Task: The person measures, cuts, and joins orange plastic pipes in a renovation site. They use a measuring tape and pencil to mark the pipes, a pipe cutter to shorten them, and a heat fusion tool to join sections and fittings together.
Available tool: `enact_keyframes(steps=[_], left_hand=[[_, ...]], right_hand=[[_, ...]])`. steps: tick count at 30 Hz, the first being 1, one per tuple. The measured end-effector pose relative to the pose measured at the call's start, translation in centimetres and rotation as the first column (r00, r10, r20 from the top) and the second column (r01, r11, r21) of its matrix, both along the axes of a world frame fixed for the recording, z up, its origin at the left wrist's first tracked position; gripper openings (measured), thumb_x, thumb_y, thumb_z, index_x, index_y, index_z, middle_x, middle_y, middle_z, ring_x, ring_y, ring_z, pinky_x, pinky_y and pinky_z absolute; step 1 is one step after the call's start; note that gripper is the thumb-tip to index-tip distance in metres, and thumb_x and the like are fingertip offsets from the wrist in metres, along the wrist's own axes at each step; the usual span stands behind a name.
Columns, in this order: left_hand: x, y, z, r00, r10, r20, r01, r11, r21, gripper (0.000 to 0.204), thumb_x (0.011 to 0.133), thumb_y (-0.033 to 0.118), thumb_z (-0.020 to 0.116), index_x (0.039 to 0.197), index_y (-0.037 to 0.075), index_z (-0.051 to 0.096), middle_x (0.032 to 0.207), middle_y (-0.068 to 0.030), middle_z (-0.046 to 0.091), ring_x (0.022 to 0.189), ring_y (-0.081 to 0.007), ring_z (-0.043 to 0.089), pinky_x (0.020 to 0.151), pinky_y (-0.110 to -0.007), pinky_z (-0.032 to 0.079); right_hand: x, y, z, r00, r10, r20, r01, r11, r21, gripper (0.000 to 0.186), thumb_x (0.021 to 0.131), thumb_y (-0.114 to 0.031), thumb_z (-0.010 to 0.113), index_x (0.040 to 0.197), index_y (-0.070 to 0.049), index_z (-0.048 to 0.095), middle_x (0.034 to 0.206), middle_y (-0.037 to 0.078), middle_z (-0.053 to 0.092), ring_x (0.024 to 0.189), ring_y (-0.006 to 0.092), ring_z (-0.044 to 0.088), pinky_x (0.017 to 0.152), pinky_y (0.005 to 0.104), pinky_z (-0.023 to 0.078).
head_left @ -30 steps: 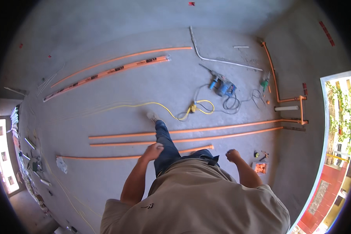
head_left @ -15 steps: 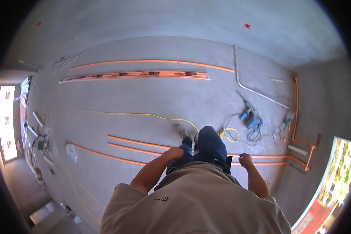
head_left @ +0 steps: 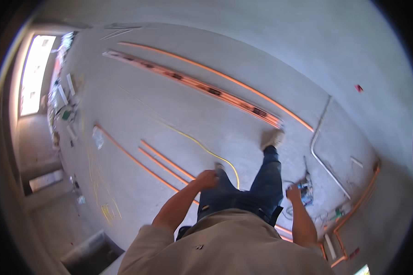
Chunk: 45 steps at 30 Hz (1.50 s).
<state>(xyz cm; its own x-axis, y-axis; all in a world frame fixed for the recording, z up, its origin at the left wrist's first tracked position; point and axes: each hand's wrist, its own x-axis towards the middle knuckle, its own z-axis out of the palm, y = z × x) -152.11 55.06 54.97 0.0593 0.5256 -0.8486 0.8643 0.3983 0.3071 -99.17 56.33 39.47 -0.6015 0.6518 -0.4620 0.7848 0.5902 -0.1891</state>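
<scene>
My left hand (head_left: 208, 179) hangs by my left thigh, its fingers curled in with nothing visible in them. On the other side, my right hand (head_left: 293, 192) is beside my right leg, also loosely closed and with no object showing. Just past it on the floor lies a blue power tool with a long bit, like a rotary hammer (head_left: 306, 192), partly hidden by the hand. My right shoe (head_left: 273, 139) is by the near end of a wrapped bundle of orange pipes (head_left: 197, 85). A yellow cable (head_left: 198, 143) runs across the floor toward my legs.
A single orange pipe (head_left: 225, 78) lies beyond the bundle; other orange pipes (head_left: 140, 162) lie left of me. A bent grey pipe (head_left: 328, 167) is at the right. Orange piping (head_left: 353, 211) follows the right wall. Debris (head_left: 62, 103) lines the left side near a bright opening (head_left: 37, 75).
My view has turned to the left, swinging the floor items around clockwise. My right leg has stepped forward to the pipe bundle's end. Both hands stay at my sides, curled.
</scene>
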Motion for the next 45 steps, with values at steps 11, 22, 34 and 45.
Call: enact_keyframes(steps=[11, 22, 34, 45], left_hand=[[13.5, 13.0, -11.4, 0.996, 0.033, 0.083, -0.026, 0.997, -0.073, 0.081, 0.081, 0.04, 0.074, 0.145, 0.005, 0.037, 0.145, -0.0298, 0.037, 0.134, -0.0483, 0.036, 0.11, -0.052, 0.035], [9.8, 21.4, -17.4, 0.993, 0.111, 0.028, -0.107, 0.987, -0.116, 0.049, 0.07, 0.018, 0.073, 0.116, 0.006, 0.063, 0.131, -0.0232, 0.053, 0.119, -0.0424, 0.051, 0.102, -0.051, 0.041], [11.9, 21.0, -16.9, 0.998, 0.017, 0.059, -0.022, 0.996, 0.087, 0.058, 0.074, 0.015, 0.07, 0.126, -0.004, 0.052, 0.138, -0.0276, 0.044, 0.128, -0.0439, 0.042, 0.11, -0.053, 0.032], [16.1, 34.2, -4.5, 0.764, -0.632, -0.131, 0.618, 0.659, 0.428, 0.024, 0.069, 0.018, 0.08, 0.075, 0.003, 0.062, 0.074, -0.0203, 0.065, 0.076, -0.0432, 0.064, 0.073, -0.049, 0.052]], right_hand=[[-6.0, 39.4, -20.3, 0.688, -0.624, 0.37, 0.725, 0.613, -0.315, 0.031, 0.083, -0.022, 0.062, 0.11, -0.008, 0.069, 0.116, 0.017, 0.067, 0.114, 0.0322, 0.063, 0.096, 0.0441, 0.051], [-11.4, 45.3, -45.8, 0.76, -0.593, 0.267, 0.587, 0.802, 0.112, 0.021, 0.087, -0.013, 0.056, 0.106, -0.009, 0.065, 0.108, 0.01, 0.062, 0.106, 0.0276, 0.061, 0.089, 0.0451, 0.048], [-12.6, 34.8, -25.5, 0.747, -0.646, 0.157, 0.606, 0.565, -0.56, 0.034, 0.078, -0.024, 0.062, 0.109, -0.009, 0.063, 0.089, 0.017, 0.07, 0.088, 0.0349, 0.069, 0.072, 0.0483, 0.053], [-12.7, 27.2, 17.0, 0.819, -0.558, -0.136, 0.462, 0.781, -0.419, 0.012, 0.082, -0.02, 0.065, 0.082, -0.011, 0.072, 0.08, 0.006, 0.073, 0.08, 0.0249, 0.072, 0.073, 0.043, 0.05]])
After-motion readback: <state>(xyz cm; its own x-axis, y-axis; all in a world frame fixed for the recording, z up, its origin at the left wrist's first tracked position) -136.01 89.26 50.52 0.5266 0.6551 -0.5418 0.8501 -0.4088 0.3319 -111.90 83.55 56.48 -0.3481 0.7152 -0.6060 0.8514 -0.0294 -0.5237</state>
